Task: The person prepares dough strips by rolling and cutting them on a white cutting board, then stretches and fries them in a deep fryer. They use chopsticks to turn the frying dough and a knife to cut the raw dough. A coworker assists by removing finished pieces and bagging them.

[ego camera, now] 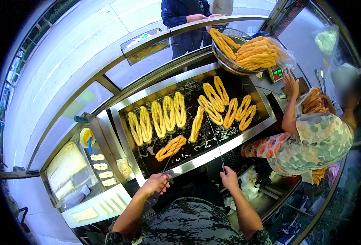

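Observation:
Before me is a rectangular metal fryer [195, 163] full of dark oil, with several twisted dough sticks afloat. My left hand [158, 183] is closed on a thin metal skewer [168, 163] at the near edge; its far end meets a browned twisted dough stick [171, 148]. Another long thin metal skewer [216, 141] is held in my right hand [229, 178], its tip among the sticks right of centre, near a single stick [196, 124]. Pale yellow sticks [157, 118] float in a row at the left, and more golden ones [230, 113] lie at the right.
A wire basket [229, 62] of fried sticks stands at the fryer's far right corner, beside a scale [275, 73]. A co-worker [315, 141] is at the right. Left are a dough slab [65, 165], a yellow bowl [87, 137] and a white board [99, 206]. People stand beyond the window.

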A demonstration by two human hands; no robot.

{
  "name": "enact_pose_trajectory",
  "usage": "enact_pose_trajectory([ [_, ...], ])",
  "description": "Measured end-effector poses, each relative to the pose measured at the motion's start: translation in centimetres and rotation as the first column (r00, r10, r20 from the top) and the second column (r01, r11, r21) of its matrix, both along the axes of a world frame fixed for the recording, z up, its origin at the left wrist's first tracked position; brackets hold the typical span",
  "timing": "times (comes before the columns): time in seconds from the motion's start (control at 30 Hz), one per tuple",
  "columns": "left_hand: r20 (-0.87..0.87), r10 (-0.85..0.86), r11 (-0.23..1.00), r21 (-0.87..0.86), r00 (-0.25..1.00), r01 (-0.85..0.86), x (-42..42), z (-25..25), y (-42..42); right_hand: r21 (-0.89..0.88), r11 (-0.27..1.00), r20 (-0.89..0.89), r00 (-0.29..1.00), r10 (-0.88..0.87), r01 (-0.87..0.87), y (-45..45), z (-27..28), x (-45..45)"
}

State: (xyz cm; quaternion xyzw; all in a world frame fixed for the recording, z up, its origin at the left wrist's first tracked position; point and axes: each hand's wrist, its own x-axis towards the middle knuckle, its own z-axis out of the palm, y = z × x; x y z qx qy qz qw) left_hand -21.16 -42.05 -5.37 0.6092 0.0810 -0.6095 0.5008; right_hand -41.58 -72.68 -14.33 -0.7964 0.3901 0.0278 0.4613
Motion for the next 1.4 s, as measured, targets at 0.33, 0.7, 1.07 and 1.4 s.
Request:
enact_pose_trajectory([
  [0.33, 0.766, -0.581, 0.808, 0.584, 0.276, 0.081, 1.7, -5.5, -1.0, 0.06, 0.995, -0.021, 0.996, 0.082, -0.08, 2.3, -0.6, 0.5],
  [0.7, 0.276, 0.067, 0.977, 0.178, 0.959, -0.12, 1.6, -1.1, -1.1, 0.052, 0.994, -0.025, 0.995, 0.094, -0.093, 2.7, 0.5, 1.4],
  [1.07, 0.364, -0.072, 0.96, 0.279, 0.928, -0.035, 1.2, -2.5, 0.2, 0.013, 0.986, 0.0, 0.986, 0.165, -0.165, 4.0, -0.7, 1.5],
  [1.4, 0.512, -0.141, 0.922, 0.379, 0.848, -0.076, 0.2, 0.0, 5.0, 0.077, 0.969, 0.027, 0.972, 0.233, -0.235, 5.1, 1.1, 3.3],
])
